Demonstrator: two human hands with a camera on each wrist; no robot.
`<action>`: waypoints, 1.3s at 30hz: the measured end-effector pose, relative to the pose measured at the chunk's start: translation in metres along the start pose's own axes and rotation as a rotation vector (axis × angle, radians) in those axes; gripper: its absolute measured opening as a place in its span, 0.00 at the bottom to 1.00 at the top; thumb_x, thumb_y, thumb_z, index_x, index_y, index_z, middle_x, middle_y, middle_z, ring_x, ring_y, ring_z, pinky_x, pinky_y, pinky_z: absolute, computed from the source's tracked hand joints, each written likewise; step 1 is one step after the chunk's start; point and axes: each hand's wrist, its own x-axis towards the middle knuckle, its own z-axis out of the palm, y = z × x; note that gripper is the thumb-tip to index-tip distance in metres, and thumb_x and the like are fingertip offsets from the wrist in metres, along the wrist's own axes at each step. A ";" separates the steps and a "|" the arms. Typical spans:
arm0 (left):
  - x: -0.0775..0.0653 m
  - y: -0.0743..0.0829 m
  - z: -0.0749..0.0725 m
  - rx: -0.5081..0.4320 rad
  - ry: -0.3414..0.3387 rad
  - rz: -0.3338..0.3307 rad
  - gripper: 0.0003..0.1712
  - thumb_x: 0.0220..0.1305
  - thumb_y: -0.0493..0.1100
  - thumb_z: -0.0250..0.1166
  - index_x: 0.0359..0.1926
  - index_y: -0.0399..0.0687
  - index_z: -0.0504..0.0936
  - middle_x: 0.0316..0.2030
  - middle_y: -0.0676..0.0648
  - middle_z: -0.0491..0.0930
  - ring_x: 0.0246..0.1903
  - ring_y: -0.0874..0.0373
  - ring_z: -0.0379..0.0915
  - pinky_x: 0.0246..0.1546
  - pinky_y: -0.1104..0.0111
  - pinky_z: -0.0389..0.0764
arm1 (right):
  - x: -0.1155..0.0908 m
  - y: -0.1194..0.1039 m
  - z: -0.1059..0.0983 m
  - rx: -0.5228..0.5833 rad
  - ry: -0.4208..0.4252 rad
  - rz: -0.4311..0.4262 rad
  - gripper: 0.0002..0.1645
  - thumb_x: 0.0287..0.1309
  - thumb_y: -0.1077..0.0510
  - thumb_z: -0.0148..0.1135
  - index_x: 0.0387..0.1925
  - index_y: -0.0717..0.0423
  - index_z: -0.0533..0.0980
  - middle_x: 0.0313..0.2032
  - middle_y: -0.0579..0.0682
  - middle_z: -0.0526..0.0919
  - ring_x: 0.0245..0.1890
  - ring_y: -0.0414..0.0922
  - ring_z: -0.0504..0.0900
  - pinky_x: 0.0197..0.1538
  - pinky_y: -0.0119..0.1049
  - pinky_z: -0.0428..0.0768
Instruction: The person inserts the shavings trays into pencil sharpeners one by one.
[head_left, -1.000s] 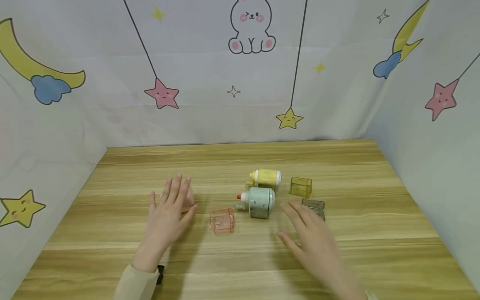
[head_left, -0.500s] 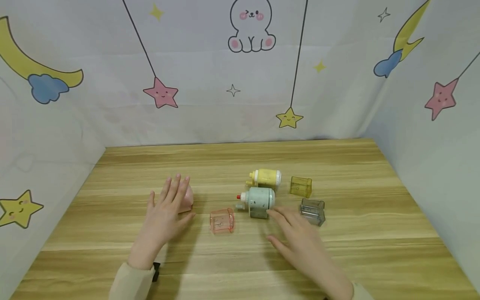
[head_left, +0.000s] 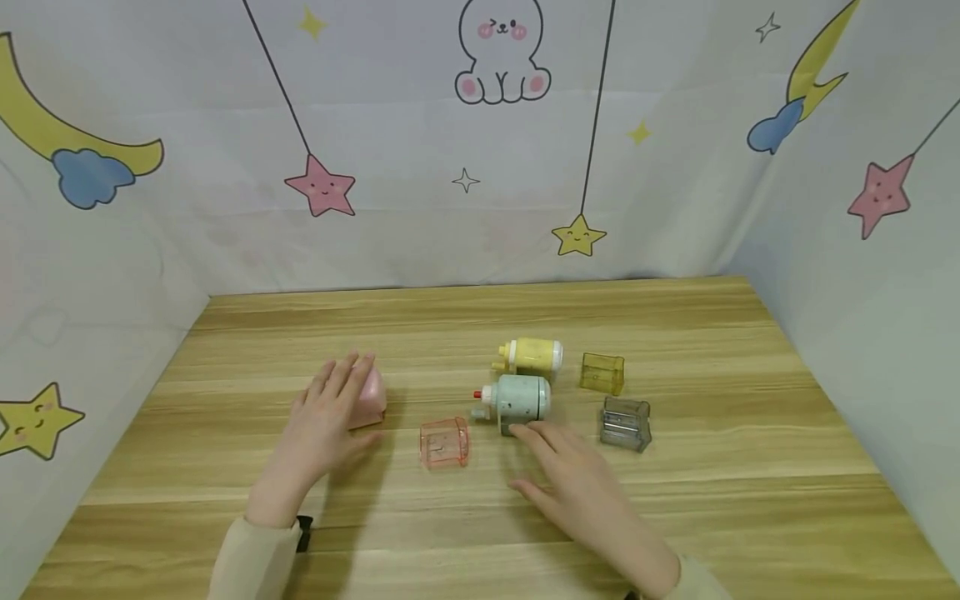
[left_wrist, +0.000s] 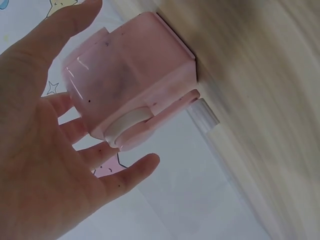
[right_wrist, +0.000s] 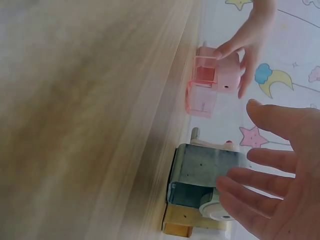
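In the head view, a wood-grained table (head_left: 480, 542) is backed by a white cloth (head_left: 397, 237) printed with stars, moons and a bear; more cloth is hung at both sides. The left hand (head_left: 318, 425) is held with fingers extended over a pink sharpener (head_left: 369, 400). The right hand (head_left: 573, 479) is held loosely open; just beyond its fingertips a teal sharpener (head_left: 522, 395) is placed, with a yellow sharpener (head_left: 536, 354) farther off. A clear pink bin (head_left: 445, 442) is set between the hands; a grey bin (head_left: 626, 424) and a yellow bin (head_left: 602, 373) are set right of the right hand.

In the left wrist view, the pink sharpener is seen standing on the wood, between spread thumb and fingers; its crank (left_wrist: 165, 117) is left ungripped.

In the right wrist view, the teal sharpener is partly overlapped by straight fingers; whether it is touched cannot be told.
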 end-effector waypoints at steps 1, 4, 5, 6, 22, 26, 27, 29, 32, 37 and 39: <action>0.001 -0.001 0.000 -0.002 0.005 0.005 0.62 0.39 0.56 0.72 0.70 0.55 0.43 0.66 0.37 0.52 0.60 0.33 0.45 0.48 0.30 0.61 | 0.001 -0.001 0.001 0.010 -0.009 0.003 0.38 0.45 0.42 0.65 0.58 0.51 0.67 0.49 0.49 0.76 0.50 0.44 0.70 0.51 0.45 0.76; 0.004 -0.005 0.001 -0.007 0.022 0.022 0.62 0.37 0.55 0.73 0.69 0.52 0.46 0.65 0.36 0.53 0.59 0.34 0.47 0.44 0.31 0.65 | 0.004 -0.003 0.003 0.029 -0.045 0.018 0.39 0.46 0.42 0.64 0.59 0.51 0.66 0.51 0.50 0.75 0.50 0.44 0.71 0.50 0.45 0.77; 0.005 -0.006 0.001 -0.008 0.027 0.030 0.62 0.36 0.54 0.74 0.69 0.50 0.47 0.65 0.35 0.54 0.59 0.34 0.48 0.43 0.31 0.66 | 0.004 -0.004 0.004 0.034 -0.061 0.024 0.39 0.46 0.42 0.64 0.59 0.50 0.65 0.51 0.50 0.75 0.49 0.44 0.71 0.50 0.45 0.77; 0.005 -0.006 0.001 -0.005 0.031 0.037 0.61 0.35 0.54 0.74 0.69 0.49 0.49 0.65 0.35 0.54 0.58 0.34 0.49 0.42 0.32 0.68 | 0.005 -0.004 0.005 0.037 -0.077 0.028 0.40 0.46 0.42 0.64 0.60 0.50 0.65 0.52 0.50 0.75 0.49 0.44 0.71 0.49 0.45 0.78; 0.010 -0.017 0.002 -0.035 -0.044 0.009 0.58 0.37 0.51 0.74 0.67 0.41 0.51 0.58 0.33 0.63 0.55 0.37 0.54 0.43 0.36 0.70 | 0.028 -0.025 0.010 0.046 -0.191 -0.033 0.46 0.45 0.42 0.65 0.63 0.54 0.59 0.55 0.53 0.72 0.48 0.46 0.72 0.47 0.44 0.79; 0.012 -0.017 0.003 -0.046 -0.037 0.018 0.57 0.38 0.49 0.74 0.66 0.40 0.52 0.56 0.32 0.65 0.54 0.35 0.56 0.43 0.36 0.71 | 0.033 -0.029 0.013 0.025 -0.192 -0.053 0.49 0.44 0.42 0.66 0.65 0.51 0.56 0.57 0.53 0.70 0.48 0.46 0.71 0.42 0.43 0.81; 0.012 -0.017 0.004 -0.051 -0.033 0.021 0.57 0.37 0.49 0.74 0.66 0.40 0.52 0.55 0.31 0.65 0.53 0.34 0.56 0.43 0.37 0.71 | 0.034 -0.030 0.015 0.020 -0.194 -0.056 0.50 0.44 0.42 0.66 0.66 0.50 0.54 0.57 0.53 0.69 0.48 0.46 0.71 0.41 0.43 0.81; 0.013 -0.017 0.004 -0.063 -0.026 0.025 0.57 0.37 0.48 0.74 0.66 0.40 0.53 0.54 0.31 0.66 0.50 0.33 0.58 0.42 0.37 0.72 | 0.037 -0.031 0.016 0.011 -0.200 -0.059 0.51 0.43 0.42 0.66 0.66 0.51 0.54 0.58 0.54 0.69 0.47 0.47 0.72 0.39 0.43 0.82; 0.014 -0.017 0.005 -0.090 -0.028 0.022 0.56 0.37 0.46 0.74 0.66 0.40 0.52 0.52 0.31 0.66 0.48 0.33 0.60 0.40 0.39 0.74 | 0.041 -0.032 0.018 -0.009 -0.220 -0.057 0.51 0.43 0.42 0.66 0.66 0.53 0.54 0.59 0.56 0.67 0.49 0.49 0.71 0.41 0.44 0.82; 0.016 -0.016 0.007 -0.116 -0.056 0.003 0.55 0.37 0.42 0.74 0.65 0.39 0.52 0.50 0.31 0.65 0.46 0.34 0.61 0.39 0.39 0.75 | 0.045 -0.031 0.021 -0.041 -0.242 -0.067 0.51 0.43 0.41 0.66 0.64 0.58 0.56 0.60 0.61 0.65 0.52 0.52 0.70 0.47 0.46 0.79; 0.017 -0.016 0.009 -0.111 -0.049 0.009 0.54 0.37 0.41 0.74 0.64 0.38 0.54 0.50 0.31 0.65 0.45 0.34 0.62 0.38 0.40 0.76 | 0.047 -0.031 0.022 -0.049 -0.238 -0.079 0.52 0.42 0.41 0.67 0.63 0.61 0.56 0.61 0.62 0.65 0.53 0.52 0.69 0.49 0.45 0.78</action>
